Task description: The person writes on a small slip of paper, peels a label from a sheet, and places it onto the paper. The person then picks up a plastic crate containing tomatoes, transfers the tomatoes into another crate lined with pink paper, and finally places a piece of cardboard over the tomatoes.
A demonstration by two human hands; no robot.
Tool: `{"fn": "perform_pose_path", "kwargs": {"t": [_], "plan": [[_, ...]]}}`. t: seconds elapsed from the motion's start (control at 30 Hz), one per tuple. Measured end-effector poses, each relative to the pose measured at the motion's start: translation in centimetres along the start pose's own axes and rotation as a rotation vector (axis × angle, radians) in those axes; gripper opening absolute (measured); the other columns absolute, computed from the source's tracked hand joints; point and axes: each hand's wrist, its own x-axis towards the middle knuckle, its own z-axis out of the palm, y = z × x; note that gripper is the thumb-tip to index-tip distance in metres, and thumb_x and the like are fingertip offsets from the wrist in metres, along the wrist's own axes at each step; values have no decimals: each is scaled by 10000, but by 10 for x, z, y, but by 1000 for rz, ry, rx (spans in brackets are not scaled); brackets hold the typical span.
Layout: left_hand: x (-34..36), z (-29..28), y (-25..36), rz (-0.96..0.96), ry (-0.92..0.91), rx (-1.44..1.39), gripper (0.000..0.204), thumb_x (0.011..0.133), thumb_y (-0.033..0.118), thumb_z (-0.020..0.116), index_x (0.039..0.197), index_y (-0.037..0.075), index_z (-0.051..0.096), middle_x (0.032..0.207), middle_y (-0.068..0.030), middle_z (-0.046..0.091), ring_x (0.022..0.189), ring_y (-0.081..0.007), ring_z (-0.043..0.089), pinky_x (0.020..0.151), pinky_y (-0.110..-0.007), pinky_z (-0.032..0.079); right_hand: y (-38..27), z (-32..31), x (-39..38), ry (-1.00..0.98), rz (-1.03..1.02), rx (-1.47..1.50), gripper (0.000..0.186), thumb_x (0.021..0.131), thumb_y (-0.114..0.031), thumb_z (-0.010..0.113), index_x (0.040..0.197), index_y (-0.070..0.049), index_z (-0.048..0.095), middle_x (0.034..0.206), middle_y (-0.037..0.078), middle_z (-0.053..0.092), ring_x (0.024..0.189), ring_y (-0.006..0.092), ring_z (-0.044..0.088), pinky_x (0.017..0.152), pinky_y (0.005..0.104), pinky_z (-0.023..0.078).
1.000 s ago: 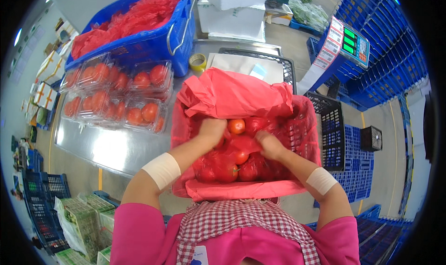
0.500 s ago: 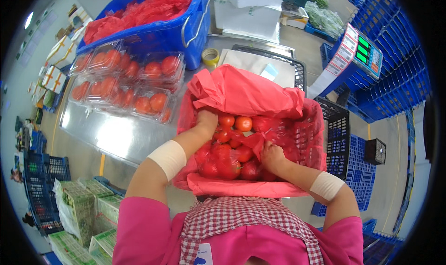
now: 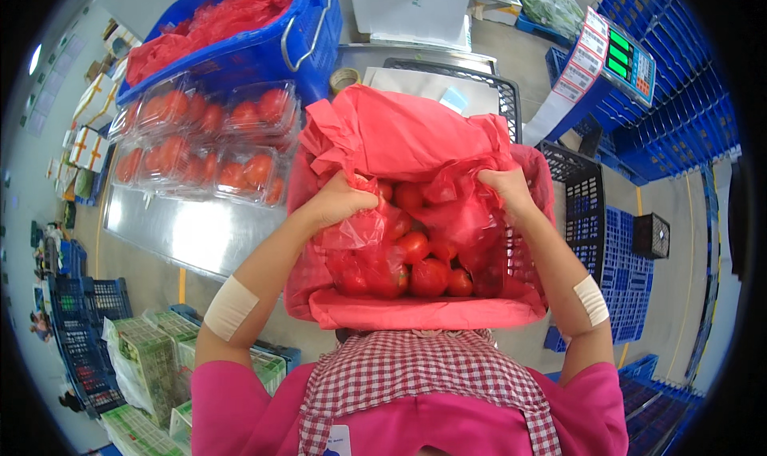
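Note:
In front of me stands a basket [image 3: 542,176] lined with red paper [image 3: 415,132], whose far flap is folded up. Tomatoes [image 3: 430,277] lie inside, some bare and some under thin red plastic film [image 3: 463,216]. My left hand [image 3: 345,203] is closed on a bunched edge of this film at the basket's left side. At the far right of the basket, my right hand [image 3: 505,187] pinches another part of the film. Between both hands the film is spread apart, and bare tomatoes show in the gap near the front.
Clear boxes of tomatoes [image 3: 200,148] are stacked on the metal table [image 3: 176,228] at left. Behind them stands a blue crate [image 3: 240,52] full of red film. A tape roll [image 3: 344,79], a black tray [image 3: 511,104] and a scale [image 3: 619,64] stand beyond. Blue pallets lie right.
My left hand has come up out of the tomatoes, gripping film. My right hand has moved away from me and rightward, pulling the film aside and uncovering tomatoes at the front.

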Motion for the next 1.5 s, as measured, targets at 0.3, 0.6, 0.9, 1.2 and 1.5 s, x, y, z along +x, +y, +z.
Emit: {"fn": "perform_pose_path", "kwargs": {"t": [0.3,0.6,0.9,1.2,1.5], "plan": [[-22,73,-85,510,-266,1445,230,723,183,592,921,67,612,854,-108,561,766,-235,573,593,-355,496,51,49,-69,-931,-189,-1496,542,676,-408,644,1048,-23,561,981,197,544,828,295,590,672,381,494],[-15,-6,-16,-114,126,-134,202,690,250,643,728,53,623,727,1,612,661,-159,564,544,-312,430,27,21,-4,-17,161,-18,191,721,-6,527,901,14,588,742,13,601,653,102,560,561,278,456],[-30,60,-64,98,-329,1468,442,643,348,685,993,105,568,749,-109,628,680,-279,623,553,-385,491,32,16,-40,-767,160,-1939,793,578,-623,663,1060,-1,570,1075,102,577,1028,221,532,769,323,474],[-22,26,-50,-22,44,682,225,732,148,582,906,6,598,1025,-184,555,943,-320,545,757,-396,439,67,1,-23,-643,-210,-1577,149,677,-141,587,779,-51,648,911,143,622,778,271,616,640,386,487],[-30,10,2,24,434,554,544,674,315,653,1055,-33,481,857,-175,621,857,-298,606,774,-367,454,32,-21,3,-69,169,-395,254,770,-140,578,930,58,576,876,226,608,826,359,589,675,377,457]]}}
